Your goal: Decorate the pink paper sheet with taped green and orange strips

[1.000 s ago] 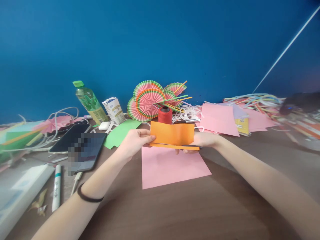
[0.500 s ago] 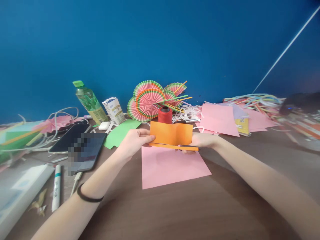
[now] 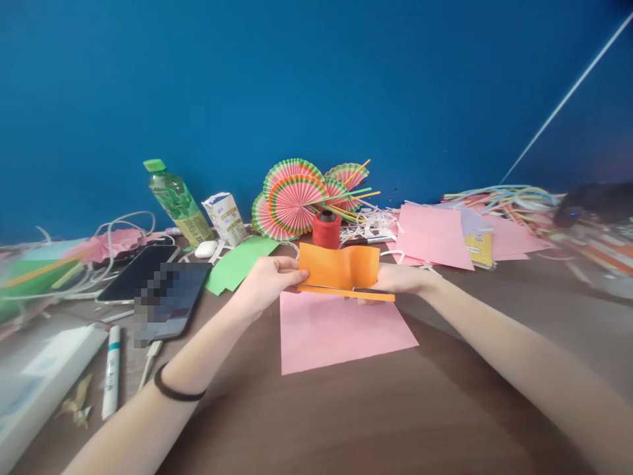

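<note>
An orange paper sheet (image 3: 339,265) is held up above the table, bent by a vertical crease right of its middle. A narrow orange strip (image 3: 368,296) runs along its lower edge, parted from the sheet toward the right. My left hand (image 3: 274,276) pinches the sheet's lower left corner, thumb on the front face. At the right end, my right hand (image 3: 395,278) is closed behind and under the paper, on what looks like scissors, almost fully hidden by the sheet. Below both hands a pink paper sheet (image 3: 341,336) lies flat on the table.
A red thread spool (image 3: 326,231) and pleated paper fans (image 3: 299,201) stand behind the orange paper. Green paper (image 3: 242,264), a bottle (image 3: 180,204), a small carton (image 3: 225,219), phones (image 3: 141,274) and a marker (image 3: 111,373) are on the left. Pink sheets (image 3: 432,234) lie on the right.
The orange sheet has dipped slightly and its right part bends more. The strip's right end has sunk a little. The right hand has shifted slightly left; the left hand stays nearly in place.
</note>
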`<state>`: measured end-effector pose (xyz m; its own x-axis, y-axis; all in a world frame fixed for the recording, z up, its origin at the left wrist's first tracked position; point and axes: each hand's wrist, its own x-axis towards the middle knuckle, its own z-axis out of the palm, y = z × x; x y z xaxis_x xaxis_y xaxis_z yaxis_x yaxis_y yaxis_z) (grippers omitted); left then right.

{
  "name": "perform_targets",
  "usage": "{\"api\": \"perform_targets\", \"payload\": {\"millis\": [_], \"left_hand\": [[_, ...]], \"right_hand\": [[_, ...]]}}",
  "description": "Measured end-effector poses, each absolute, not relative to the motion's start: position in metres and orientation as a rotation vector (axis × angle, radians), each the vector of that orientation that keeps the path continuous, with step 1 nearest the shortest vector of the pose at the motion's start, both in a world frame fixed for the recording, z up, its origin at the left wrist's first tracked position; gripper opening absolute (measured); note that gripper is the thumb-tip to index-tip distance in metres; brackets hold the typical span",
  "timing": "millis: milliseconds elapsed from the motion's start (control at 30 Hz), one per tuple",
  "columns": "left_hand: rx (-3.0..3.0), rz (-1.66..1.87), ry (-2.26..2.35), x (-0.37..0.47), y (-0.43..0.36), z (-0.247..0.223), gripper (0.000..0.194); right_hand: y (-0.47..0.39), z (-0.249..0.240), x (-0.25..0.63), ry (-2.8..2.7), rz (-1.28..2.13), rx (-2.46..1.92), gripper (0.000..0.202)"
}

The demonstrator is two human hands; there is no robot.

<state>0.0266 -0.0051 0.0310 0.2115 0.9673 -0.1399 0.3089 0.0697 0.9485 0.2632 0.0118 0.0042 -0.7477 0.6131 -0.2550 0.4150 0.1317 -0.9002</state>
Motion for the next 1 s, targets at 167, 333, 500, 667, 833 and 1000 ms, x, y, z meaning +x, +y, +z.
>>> {"api": "perform_targets", "payload": {"millis": [167,333,500,667,833,1000], "left_hand": [[1.439,0.817,1.283,0.0261,-0.0038,0.0290,0.011],[1.428,0.838,1.270,0.0264,-0.0034,0.0276,0.007],[1.406,0.874,1.262,0.0270,-0.0033,0.0266,0.005],[1.382,0.876,1.253,0.0275,-0.0030,0.0264,0.005],[1.371,0.859,1.255,0.0277,-0.0029,0.0265,0.008],[1.390,0.848,1.231,0.0262,-0.0020,0.0236,0.011]], "right_hand": [[0.0117,0.0029,0.2623,-2.151,1.706,-1.031,0.026],[0.0118,0.0031,0.2616,-2.126,1.754,-1.039,0.021],[0.0108,0.0039,0.2620,-2.126,1.724,-1.108,0.017],[0.0120,0.0033,0.2631,-2.143,1.681,-1.113,0.019],[0.0126,0.0034,0.2635,-2.167,1.668,-1.100,0.018],[0.0117,0.0034,0.2607,-2.232,1.561,-1.047,0.023]]}}
